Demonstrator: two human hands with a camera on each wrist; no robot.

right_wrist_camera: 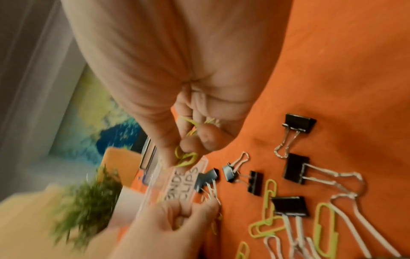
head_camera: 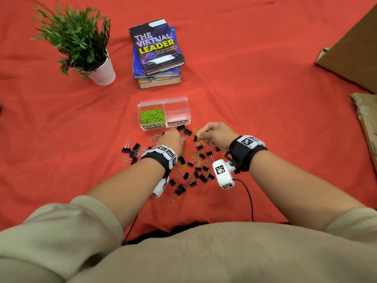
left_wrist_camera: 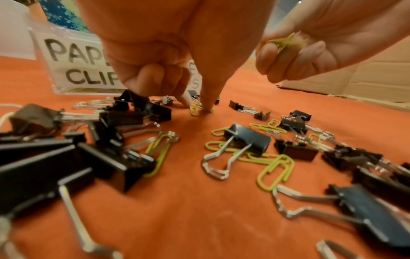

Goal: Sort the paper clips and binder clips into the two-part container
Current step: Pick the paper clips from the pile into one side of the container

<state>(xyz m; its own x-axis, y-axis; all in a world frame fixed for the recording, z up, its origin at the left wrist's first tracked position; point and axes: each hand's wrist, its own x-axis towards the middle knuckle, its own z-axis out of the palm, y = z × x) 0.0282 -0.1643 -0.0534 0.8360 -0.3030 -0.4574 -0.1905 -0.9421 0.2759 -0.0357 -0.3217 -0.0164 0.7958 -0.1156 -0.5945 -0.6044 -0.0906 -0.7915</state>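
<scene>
The clear two-part container (head_camera: 142, 108) stands just beyond my hands. Its PAPER CLIPS half holds green paper clips (head_camera: 152, 116); no clips show in its BINDER CLIPS half (head_camera: 177, 113). Black binder clips (head_camera: 201, 174) and loose green paper clips (head_camera: 182, 167) lie scattered on the red cloth. My left hand (head_camera: 175, 133) reaches down with curled fingers, thumb and forefinger pinching a green paper clip (left_wrist_camera: 195, 109) on the cloth. My right hand (head_camera: 201, 135) hovers beside it, holding several green paper clips (right_wrist_camera: 186, 157) in its curled fingers.
A potted plant (head_camera: 81, 43) stands at the far left and a stack of books (head_camera: 157, 54) behind the container. Cardboard pieces (head_camera: 357, 54) lie along the right edge. A black cable (head_camera: 248, 197) trails from my right wrist toward my body.
</scene>
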